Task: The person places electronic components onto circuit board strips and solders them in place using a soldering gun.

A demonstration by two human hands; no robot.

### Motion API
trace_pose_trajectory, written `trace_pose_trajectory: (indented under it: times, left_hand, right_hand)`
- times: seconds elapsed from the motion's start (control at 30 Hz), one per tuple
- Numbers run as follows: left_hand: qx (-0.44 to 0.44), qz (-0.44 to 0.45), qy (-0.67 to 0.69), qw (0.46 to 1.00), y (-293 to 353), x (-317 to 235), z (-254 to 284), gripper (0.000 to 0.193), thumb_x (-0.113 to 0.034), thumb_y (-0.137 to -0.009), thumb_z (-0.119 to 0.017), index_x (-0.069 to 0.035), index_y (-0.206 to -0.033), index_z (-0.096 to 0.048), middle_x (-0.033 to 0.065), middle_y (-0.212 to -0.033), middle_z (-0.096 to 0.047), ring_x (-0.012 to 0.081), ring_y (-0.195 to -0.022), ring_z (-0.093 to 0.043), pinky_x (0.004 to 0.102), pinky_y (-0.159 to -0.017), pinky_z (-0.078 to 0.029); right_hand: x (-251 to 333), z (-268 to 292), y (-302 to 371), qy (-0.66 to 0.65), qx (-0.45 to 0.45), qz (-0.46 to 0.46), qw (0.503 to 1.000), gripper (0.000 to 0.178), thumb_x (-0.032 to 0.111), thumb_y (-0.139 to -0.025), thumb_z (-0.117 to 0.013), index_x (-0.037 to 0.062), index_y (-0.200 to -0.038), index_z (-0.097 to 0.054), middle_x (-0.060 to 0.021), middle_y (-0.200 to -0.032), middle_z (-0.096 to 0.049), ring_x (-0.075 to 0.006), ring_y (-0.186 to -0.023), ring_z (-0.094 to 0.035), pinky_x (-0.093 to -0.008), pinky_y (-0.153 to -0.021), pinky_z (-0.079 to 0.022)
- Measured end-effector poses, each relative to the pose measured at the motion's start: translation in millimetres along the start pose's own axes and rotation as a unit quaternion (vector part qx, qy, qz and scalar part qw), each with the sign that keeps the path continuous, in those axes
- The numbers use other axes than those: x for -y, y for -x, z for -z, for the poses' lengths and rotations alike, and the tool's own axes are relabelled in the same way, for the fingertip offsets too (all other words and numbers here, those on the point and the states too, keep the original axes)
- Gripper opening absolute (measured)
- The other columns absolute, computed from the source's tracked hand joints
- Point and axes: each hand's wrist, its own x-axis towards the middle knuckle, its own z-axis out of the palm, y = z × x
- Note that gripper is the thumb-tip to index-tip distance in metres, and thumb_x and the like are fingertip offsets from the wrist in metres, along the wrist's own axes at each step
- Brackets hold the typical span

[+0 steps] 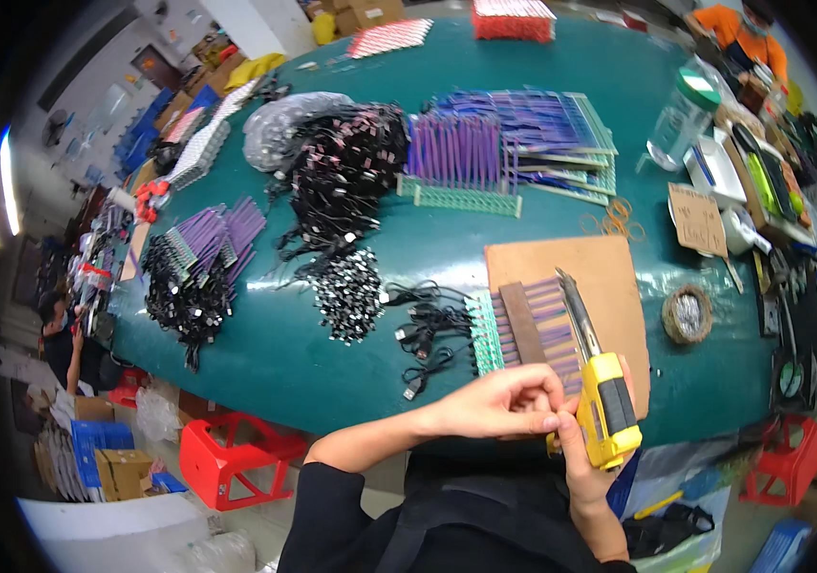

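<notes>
Yellow tool (609, 406) in right hand (583, 466), handwritten card (697, 221)

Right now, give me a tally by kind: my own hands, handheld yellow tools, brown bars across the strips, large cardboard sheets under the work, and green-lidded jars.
Hands, your left hand and right hand: 2
Yellow handheld tool: 1
Brown bar: 1
Large cardboard sheet: 1
Green-lidded jar: 1
Total: 6

Two hands (509, 399) and one tool (609, 411) are showing near four o'clock, one jar (678, 129) at two, one roll (688, 315) at three.
</notes>
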Motion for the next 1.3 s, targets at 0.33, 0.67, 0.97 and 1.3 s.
trace_pose_trajectory:
  times: [0.33, 0.67, 0.97, 1.3]
  left_hand:
    - [-0.135, 0.005, -0.015, 0.991, 3.7, -4.2, -2.2, 0.01, -0.01, -0.087, -0.067, -0.003, -0.088, -0.06, -0.0047, -0.071, -0.057, 0.0005, -0.062, -0.051, 0.0167, -0.054, -0.039]
    - [-0.116, -0.007, -0.091, 0.989, 3.4, -0.6, -3.7, 0.012, -0.012, -0.087, -0.067, -0.003, -0.088, -0.059, -0.004, -0.073, -0.058, 0.0012, -0.065, -0.05, 0.0177, -0.057, -0.039]
    - [-0.089, 0.02, 0.033, 0.995, 8.1, -3.8, -11.7, 0.011, -0.011, -0.091, -0.061, -0.002, -0.094, -0.055, -0.0005, -0.083, -0.056, 0.0049, -0.074, -0.053, 0.019, -0.063, -0.042]
    - [-0.398, -0.088, -0.467, 0.784, 22.1, -1.5, 35.8, 0.007, -0.005, -0.079, -0.067, -0.002, -0.083, -0.062, 0.0023, -0.087, -0.045, 0.0064, -0.061, -0.041, 0.0217, -0.052, -0.035]
  right_hand:
    - [3.2, 4.7, -3.2, -0.079, -0.053, -0.067, 0.993, 0.071, -0.005, -0.084, -0.06, -0.0005, -0.143, -0.022, -0.0083, -0.086, -0.059, -0.0107, -0.071, -0.057, -0.0213, -0.063, -0.048]
    - [-6.0, 3.1, -1.4, 0.029, 0.024, -0.019, 0.999, 0.069, -0.005, -0.082, -0.063, -0.0079, -0.14, -0.027, -0.0069, -0.088, -0.059, -0.0096, -0.077, -0.056, -0.0226, -0.074, -0.047]
    - [-4.5, 4.3, 2.2, 0.017, 0.017, -0.019, 1.0, 0.07, -0.007, -0.081, -0.06, -0.0057, -0.142, -0.024, -0.0068, -0.086, -0.058, -0.0093, -0.074, -0.055, -0.0225, -0.071, -0.047]
    - [-6.1, 17.2, 8.9, -0.149, 0.033, -0.158, 0.976, 0.072, 0.0, -0.081, -0.057, 0.0002, -0.144, -0.021, -0.0117, -0.093, -0.058, -0.0153, -0.081, -0.059, -0.0268, -0.064, -0.055]
